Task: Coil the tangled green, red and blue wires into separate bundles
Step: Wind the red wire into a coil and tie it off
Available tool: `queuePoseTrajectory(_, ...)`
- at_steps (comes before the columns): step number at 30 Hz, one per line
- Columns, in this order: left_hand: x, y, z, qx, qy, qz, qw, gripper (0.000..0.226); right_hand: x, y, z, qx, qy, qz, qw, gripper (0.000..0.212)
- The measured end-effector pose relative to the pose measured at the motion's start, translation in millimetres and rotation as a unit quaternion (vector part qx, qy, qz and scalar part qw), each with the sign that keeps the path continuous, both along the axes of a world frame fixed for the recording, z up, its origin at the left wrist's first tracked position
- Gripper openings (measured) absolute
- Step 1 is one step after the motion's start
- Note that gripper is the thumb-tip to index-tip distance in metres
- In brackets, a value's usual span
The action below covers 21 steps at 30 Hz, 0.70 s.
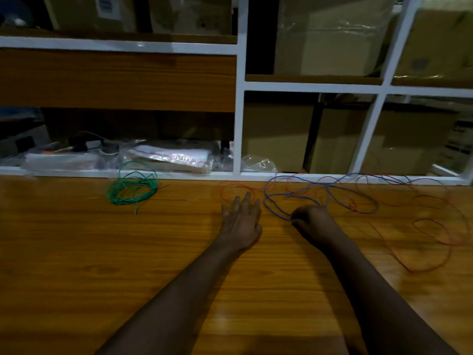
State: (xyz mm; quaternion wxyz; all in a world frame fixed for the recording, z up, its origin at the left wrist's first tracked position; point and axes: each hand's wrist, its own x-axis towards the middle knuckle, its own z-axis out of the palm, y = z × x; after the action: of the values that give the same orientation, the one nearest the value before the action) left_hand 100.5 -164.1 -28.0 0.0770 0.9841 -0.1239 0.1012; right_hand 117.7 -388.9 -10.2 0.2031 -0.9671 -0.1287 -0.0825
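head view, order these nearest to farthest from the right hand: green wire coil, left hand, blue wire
1. blue wire, pinched by the right hand itself.
2. left hand, open, just to its left.
3. green wire coil, far off to the left and farther back.

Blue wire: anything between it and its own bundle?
Yes. The red wire crosses and loops through the blue wire at several spots beyond and to the right of the right hand gripping it. The green coil lies apart at left, not in the way.
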Motion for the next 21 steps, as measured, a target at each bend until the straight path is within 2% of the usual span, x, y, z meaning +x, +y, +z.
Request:
queuePoseTrajectory(3,11.3,-12.1,-3.1,0.034,-0.003,0.029,0.999,0.071,3.5,-16.1,-8.7,0.016,-0.022,-0.058,0.998,0.004)
queuePoseTrajectory(5,16.7,-11.2,-3.6,-0.001,0.005,0.065,0.998,0.067,5.9,-19.6,-11.4,0.024,-0.054,-0.11,0.992,0.007)
queuePoseTrajectory(7,18.5,-8.5,-2.9,-0.046,-0.031,0.069,0.996,0.052,7.0,-19.6,-10.0,0.037,-0.091,-0.146,0.984,0.01)
queuePoseTrajectory(10,23.4,-1.0,2.8,-0.133,-0.117,0.081,0.981,0.034,12.3,-11.4,-5.8,0.078,-0.112,-0.139,0.981,0.012)
queuePoseTrajectory(13,29.6,8.2,4.2,-0.145,-0.159,0.191,0.958,0.042,16.2,4.4,-5.4,0.078,-0.136,-0.103,0.982,0.017)
queuePoseTrajectory(15,31.5,15.0,1.4,-0.127,-0.131,0.246,0.952,0.056,16.6,15.6,-5.1,0.072,-0.138,-0.059,0.986,0.02)
queuePoseTrajectory(17,31.7,19.8,-3.0,-0.098,-0.067,0.261,0.958,0.06,16.3,23.3,-4.5,0.081,-0.128,-0.018,0.988,0.022)
queuePoseTrajectory(19,29.4,22.6,-4.7,-0.076,-0.013,0.262,0.962,0.051,14.9,28.0,-4.6,0.082,-0.121,0.007,0.989,0.024)
queuePoseTrajectory(21,24.0,27.3,-5.2,-0.079,-0.014,0.228,0.97,0.03,12.8,32.2,-5.0,0.087,-0.109,0.018,0.99,0.025)
